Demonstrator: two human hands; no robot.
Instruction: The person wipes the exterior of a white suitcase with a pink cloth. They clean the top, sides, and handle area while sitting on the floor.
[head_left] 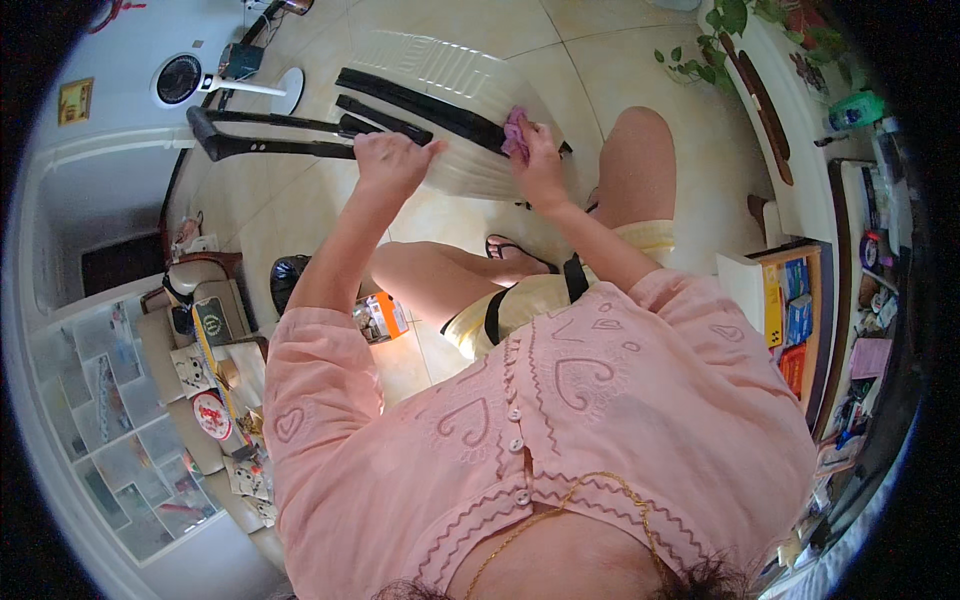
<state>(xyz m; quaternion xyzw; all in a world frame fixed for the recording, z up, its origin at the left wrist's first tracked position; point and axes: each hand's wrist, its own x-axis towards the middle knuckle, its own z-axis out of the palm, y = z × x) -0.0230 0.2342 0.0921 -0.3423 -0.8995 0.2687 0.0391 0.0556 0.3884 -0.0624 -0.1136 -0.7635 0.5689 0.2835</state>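
A cream ribbed plastic panel [455, 68] lies ahead of me, with a long flat black strip [420, 100] across it. A black frame with a U-shaped end [207, 138] reaches to the left, its two bars running toward the panel. My left hand [392, 163] is closed around the near bar of this frame. Bunched in my right hand [541, 165] is a purple cloth [515, 132], pressed against the right end of the black strip. What the whole black and cream item is, I cannot tell.
A white fan [180, 80] stands at the far left on tiled floor [590, 50]. On the left are a cluttered seat [205, 440] and an orange box [381, 317]. A shelf with boxes [795, 300] stands at right, below a leafy plant [715, 60]. My sandalled foot [515, 255] is under the panel's near side.
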